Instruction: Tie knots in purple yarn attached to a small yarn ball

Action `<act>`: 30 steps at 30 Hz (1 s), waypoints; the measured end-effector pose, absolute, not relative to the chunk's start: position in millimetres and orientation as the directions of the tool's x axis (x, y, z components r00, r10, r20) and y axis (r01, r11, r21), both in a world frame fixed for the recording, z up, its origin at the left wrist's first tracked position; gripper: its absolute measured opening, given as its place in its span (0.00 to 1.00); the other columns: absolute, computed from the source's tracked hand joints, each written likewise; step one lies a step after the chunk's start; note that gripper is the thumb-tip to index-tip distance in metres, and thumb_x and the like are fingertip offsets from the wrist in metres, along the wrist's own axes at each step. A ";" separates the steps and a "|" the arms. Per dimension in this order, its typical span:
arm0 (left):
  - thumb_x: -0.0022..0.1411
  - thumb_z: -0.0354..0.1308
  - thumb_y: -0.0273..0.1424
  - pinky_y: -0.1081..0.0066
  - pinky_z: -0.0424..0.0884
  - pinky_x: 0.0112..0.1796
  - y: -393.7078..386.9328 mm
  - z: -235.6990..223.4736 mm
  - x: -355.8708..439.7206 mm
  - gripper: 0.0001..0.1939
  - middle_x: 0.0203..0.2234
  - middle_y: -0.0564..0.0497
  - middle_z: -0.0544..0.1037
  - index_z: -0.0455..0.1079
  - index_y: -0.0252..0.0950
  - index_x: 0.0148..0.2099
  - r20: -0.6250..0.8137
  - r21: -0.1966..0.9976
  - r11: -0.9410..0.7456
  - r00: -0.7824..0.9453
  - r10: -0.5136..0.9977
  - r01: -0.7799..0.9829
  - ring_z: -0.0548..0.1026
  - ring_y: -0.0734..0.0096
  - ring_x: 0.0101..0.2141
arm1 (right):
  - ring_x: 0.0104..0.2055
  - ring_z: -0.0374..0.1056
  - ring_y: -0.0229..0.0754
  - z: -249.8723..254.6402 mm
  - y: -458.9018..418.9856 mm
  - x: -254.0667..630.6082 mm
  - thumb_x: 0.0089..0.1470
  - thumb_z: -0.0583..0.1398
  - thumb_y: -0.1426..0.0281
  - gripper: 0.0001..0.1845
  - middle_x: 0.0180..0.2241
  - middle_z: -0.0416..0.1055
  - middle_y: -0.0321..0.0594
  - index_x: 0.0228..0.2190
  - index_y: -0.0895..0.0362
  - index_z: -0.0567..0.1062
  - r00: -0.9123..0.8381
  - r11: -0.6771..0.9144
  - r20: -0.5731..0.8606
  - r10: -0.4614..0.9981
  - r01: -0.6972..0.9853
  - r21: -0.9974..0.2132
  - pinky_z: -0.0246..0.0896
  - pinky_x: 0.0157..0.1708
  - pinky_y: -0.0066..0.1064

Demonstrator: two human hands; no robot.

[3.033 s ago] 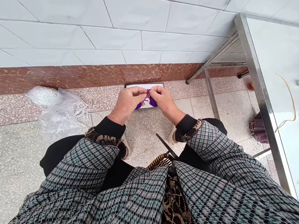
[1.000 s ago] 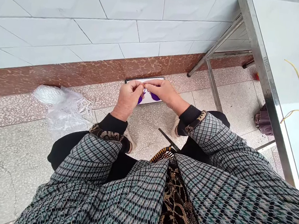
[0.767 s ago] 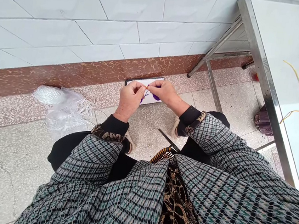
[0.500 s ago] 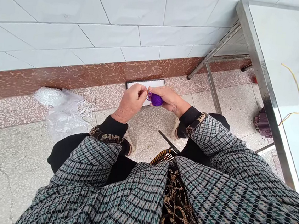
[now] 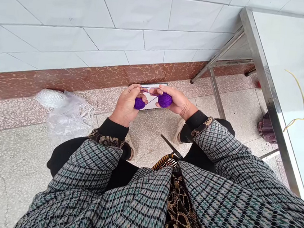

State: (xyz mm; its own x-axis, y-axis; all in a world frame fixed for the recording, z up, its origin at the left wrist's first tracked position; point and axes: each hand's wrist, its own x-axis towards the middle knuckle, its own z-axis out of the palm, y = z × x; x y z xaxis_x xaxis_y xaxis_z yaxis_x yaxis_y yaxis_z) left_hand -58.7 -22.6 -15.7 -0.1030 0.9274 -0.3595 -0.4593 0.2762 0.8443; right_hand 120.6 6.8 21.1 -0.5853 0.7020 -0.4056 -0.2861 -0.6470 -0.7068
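My left hand (image 5: pixel 128 102) is closed round a small purple yarn ball (image 5: pixel 139 104), which is partly hidden by its fingers. A larger purple yarn ball (image 5: pixel 165 100) sits in my right hand (image 5: pixel 177 101), fingers curled about it. Purple strands stretch across the gap between the two hands, one along the fingertips and one slanting between the balls. Below them on the floor lies a white board with a dark frame (image 5: pixel 150 104), partly covered by my hands.
To the left on the floor lie a white cord bundle (image 5: pixel 50 98) and a clear plastic bag (image 5: pixel 67 117). A metal-framed table (image 5: pixel 269 83) stands at the right, with a yellow cord (image 5: pixel 302 94) on it. A tiled wall (image 5: pixel 135 10) rises ahead.
My hands have moved apart, the left one going left and turning. The smaller yarn ball now shows in my left hand, with strands stretched between the hands.
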 end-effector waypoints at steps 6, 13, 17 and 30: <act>0.67 0.68 0.31 0.76 0.69 0.23 -26.4 -7.3 -57.4 0.12 0.20 0.59 0.71 0.67 0.40 0.36 -0.364 0.825 0.299 -0.046 0.930 -0.479 0.69 0.78 0.18 | 0.47 0.76 0.44 16.8 3.4 126.7 0.61 0.67 0.66 0.09 0.52 0.81 0.47 0.40 0.57 0.76 -0.659 -0.598 -0.253 0.708 -0.368 -0.712 0.73 0.33 0.26; 0.66 0.68 0.30 0.76 0.69 0.23 -30.3 4.6 -52.0 0.13 0.23 0.57 0.73 0.66 0.39 0.33 -0.329 0.822 0.270 -0.031 0.944 -0.501 0.69 0.79 0.18 | 0.69 0.68 0.53 24.4 0.0 130.7 0.48 0.56 0.72 0.42 0.76 0.63 0.45 0.66 0.52 0.70 -0.729 -0.577 -0.167 0.664 -0.357 -0.734 0.69 0.25 0.21; 0.67 0.67 0.30 0.77 0.70 0.25 -31.2 3.2 -52.5 0.13 0.17 0.59 0.68 0.66 0.39 0.32 -0.323 0.835 0.281 -0.008 0.947 -0.473 0.70 0.77 0.18 | 0.78 0.57 0.55 19.8 1.3 130.5 0.48 0.54 0.71 0.45 0.79 0.56 0.43 0.69 0.52 0.65 -0.738 -0.568 -0.146 0.659 -0.362 -0.740 0.73 0.29 0.21; 0.67 0.64 0.31 0.78 0.67 0.21 -34.5 14.6 -59.6 0.15 0.17 0.54 0.71 0.68 0.37 0.27 -0.316 0.897 0.333 0.106 0.943 -0.290 0.70 0.77 0.17 | 0.76 0.60 0.52 20.0 4.2 135.0 0.44 0.54 0.75 0.60 0.83 0.44 0.38 0.78 0.44 0.49 -0.787 -0.573 -0.113 0.607 -0.335 -0.748 0.81 0.39 0.27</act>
State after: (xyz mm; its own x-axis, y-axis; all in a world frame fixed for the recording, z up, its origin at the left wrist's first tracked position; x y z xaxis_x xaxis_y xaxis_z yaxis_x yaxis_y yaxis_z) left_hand -59.6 -34.5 14.6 0.1061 0.9429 -0.3158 -0.2902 0.3331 0.8971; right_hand 135.0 4.2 20.0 -0.7869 0.6067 -0.1127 -0.3345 -0.5728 -0.7484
